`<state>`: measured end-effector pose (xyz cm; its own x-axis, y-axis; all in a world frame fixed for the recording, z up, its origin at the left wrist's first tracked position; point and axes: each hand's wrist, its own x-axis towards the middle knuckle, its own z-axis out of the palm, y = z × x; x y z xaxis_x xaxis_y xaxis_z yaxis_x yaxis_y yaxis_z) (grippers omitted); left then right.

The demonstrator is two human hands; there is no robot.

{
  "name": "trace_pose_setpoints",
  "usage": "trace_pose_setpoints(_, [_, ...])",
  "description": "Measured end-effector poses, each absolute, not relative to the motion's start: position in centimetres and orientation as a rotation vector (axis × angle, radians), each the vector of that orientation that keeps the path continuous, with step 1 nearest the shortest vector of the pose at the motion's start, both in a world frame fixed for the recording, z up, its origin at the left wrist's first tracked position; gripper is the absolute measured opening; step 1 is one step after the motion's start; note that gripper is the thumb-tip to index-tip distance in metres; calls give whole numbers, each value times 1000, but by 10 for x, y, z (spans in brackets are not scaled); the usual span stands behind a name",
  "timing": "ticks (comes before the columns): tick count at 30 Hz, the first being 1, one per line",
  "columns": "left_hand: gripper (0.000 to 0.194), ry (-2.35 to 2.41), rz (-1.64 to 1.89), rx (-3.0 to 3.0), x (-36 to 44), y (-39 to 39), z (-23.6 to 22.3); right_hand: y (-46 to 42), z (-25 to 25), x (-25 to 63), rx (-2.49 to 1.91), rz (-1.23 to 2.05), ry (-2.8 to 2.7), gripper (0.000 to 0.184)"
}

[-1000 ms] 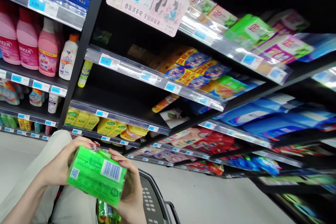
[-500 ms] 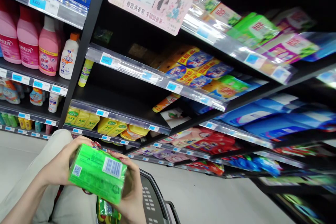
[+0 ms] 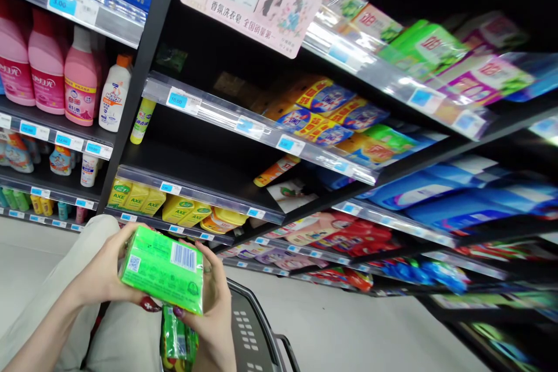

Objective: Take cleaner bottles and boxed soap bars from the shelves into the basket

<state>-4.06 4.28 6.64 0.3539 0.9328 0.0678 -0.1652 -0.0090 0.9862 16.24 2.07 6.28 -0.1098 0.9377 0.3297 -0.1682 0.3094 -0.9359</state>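
Between my two hands is a bright green, plastic-wrapped soap pack [image 3: 163, 273], its face with a barcode and a QR code turned up toward me. My left hand [image 3: 102, 270] grips the pack's left end, the dark red thumbnail showing at its lower edge. On the right end my right hand [image 3: 215, 308] is closed, thumb below and fingers behind. Some fingers are hidden behind the pack. Under it, a green package with yellow and red parts [image 3: 176, 340] lies near my lap, beside a dark grey shopping basket [image 3: 253, 314].
Black shelves hold pink bottles [image 3: 81, 78], yellow AXE bottles [image 3: 139, 197], yellow-and-blue OMO packs [image 3: 322, 107] and green and purple soap packs [image 3: 429, 46]. A pink price sign [image 3: 253, 3] hangs from an upper shelf edge. Pale floor [image 3: 349, 331] lies to the right of the basket.
The green soap pack has tilted and shifted slightly up in my hands. Both thumbs now show along its lower edge. The shelves look almost the same.
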Motion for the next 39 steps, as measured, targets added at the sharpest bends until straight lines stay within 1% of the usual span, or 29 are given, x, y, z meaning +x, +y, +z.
trace_pose_setpoints(4, [86,763,1056,1319,-41,43,65,20,60,163,-749,1067,-1360,79])
trace_pose_setpoints(8, [77,650,1159,1453,-42,46,62,17,57,165,-746,1023,-1401,81])
trace_pose_setpoints(13, [65,531,1247,1548,-42,47,57,17,58,165,-692,905,-1423,70])
trace_pose_setpoints(16, [59,532,1251,1576,-42,47,56,17,60,164,-692,872,-1445,70])
trace_pose_setpoints(26, [67,572,1257,1538,-44,47,58,15,62,164,-790,867,-1450,67])
trace_pose_setpoints(33, [66,619,1255,1568,-46,48,57,16,65,162,-777,877,-1469,68])
trace_pose_setpoints(39, [71,642,1249,1554,-49,48,58,18,65,160,-752,902,-1475,71])
